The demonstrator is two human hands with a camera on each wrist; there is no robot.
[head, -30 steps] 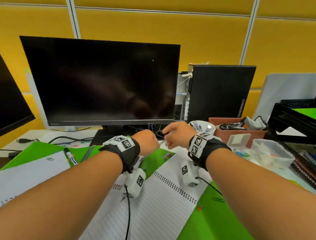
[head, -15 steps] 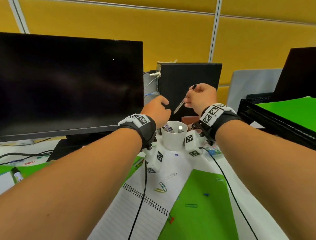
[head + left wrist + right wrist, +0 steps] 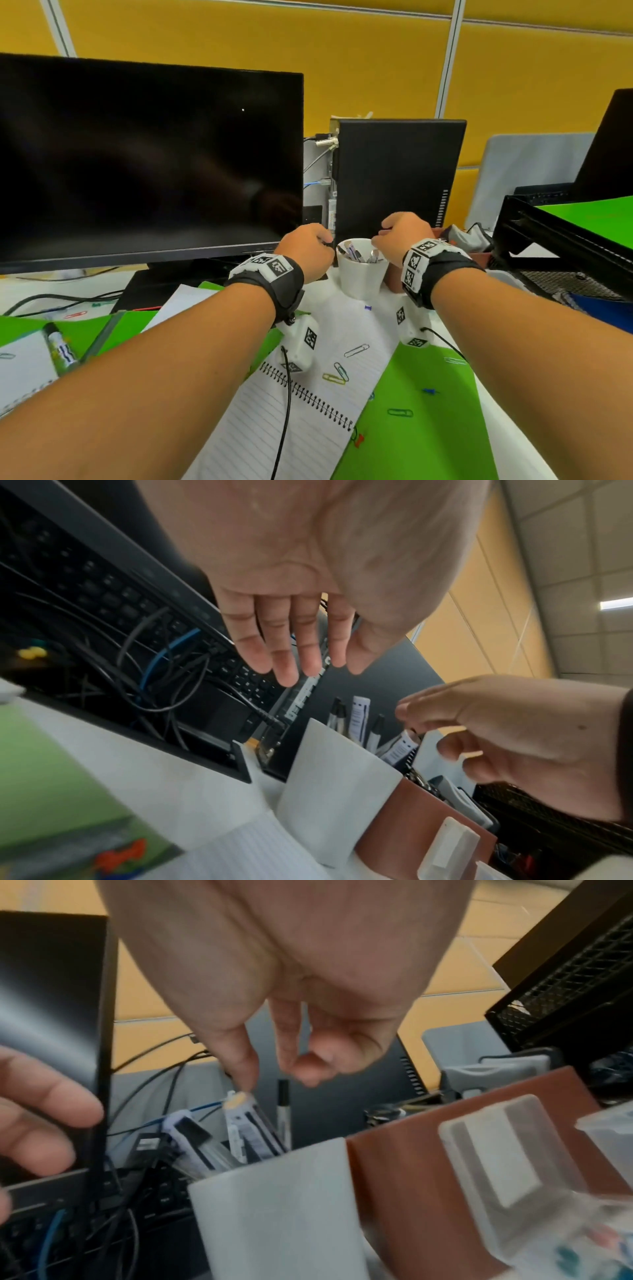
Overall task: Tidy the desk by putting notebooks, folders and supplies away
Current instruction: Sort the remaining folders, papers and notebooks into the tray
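A white cup (image 3: 359, 277) (image 3: 281, 1204) stands on the desk and holds several pens (image 3: 356, 253) (image 3: 359, 718). My right hand (image 3: 397, 233) (image 3: 274, 1056) hovers over its rim. One fingertip touches the top of an upright pen (image 3: 240, 1115) in the cup, and the other fingers hang loosely curled around nothing. My left hand (image 3: 308, 246) (image 3: 291, 642) is just left of the cup, its fingers straight and empty. An open spiral notebook (image 3: 274, 428) and a green folder (image 3: 418, 428) lie below my forearms.
Paper clips (image 3: 356, 350) and push pins (image 3: 428, 390) are scattered on the notebook and folder. A marker (image 3: 60, 346) lies at the left. A monitor (image 3: 147, 164) and PC tower (image 3: 394, 178) stand behind the cup. A brown tray (image 3: 411, 1164) and black mesh rack (image 3: 548, 246) are at the right.
Half a second ago my right hand held a pen raised above the cup. Both hands have come down to the cup, and the pen now stands in it, no longer gripped.
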